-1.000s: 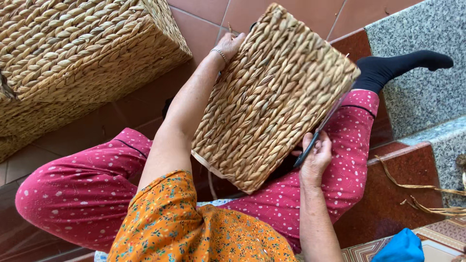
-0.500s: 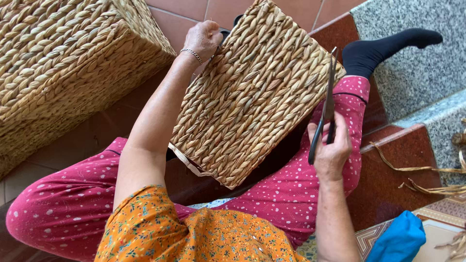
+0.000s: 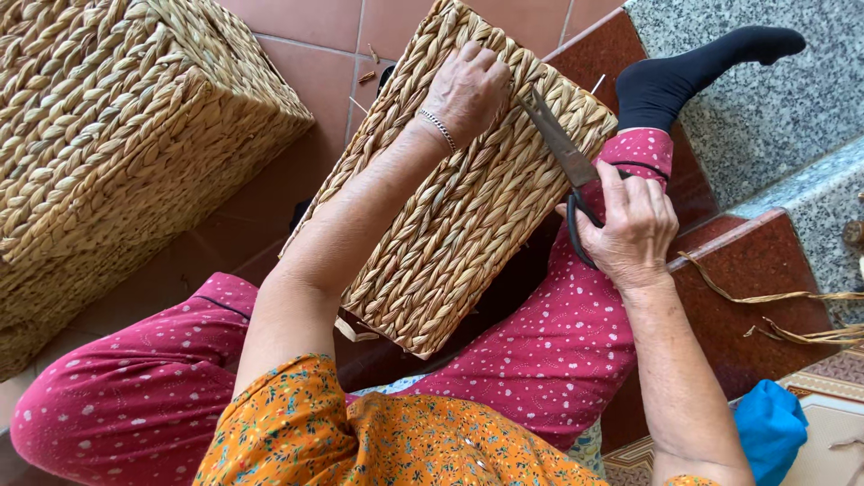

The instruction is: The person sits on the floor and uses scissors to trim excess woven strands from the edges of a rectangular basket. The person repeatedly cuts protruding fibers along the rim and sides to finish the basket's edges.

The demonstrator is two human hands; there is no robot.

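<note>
A woven straw basket (image 3: 468, 207) rests tilted on my lap, its braided side facing up. My left hand (image 3: 466, 88) lies on the upper part of that side, fingers curled against the weave, a thin bracelet at the wrist. My right hand (image 3: 630, 220) grips the dark handles of a pair of scissors (image 3: 558, 144). The blades point up and left, their tips against the basket right next to my left fingers.
A larger woven basket (image 3: 117, 144) stands on the red tiled floor at the left. My legs in red dotted trousers stretch out, one foot in a black sock (image 3: 702, 67). Loose straw strands (image 3: 792, 310) lie on the step at right; blue cloth (image 3: 769, 427) sits lower right.
My right hand has swung the scissors from upright beside the basket down to its surface. My left hand slid from the basket's far edge onto its upper face.
</note>
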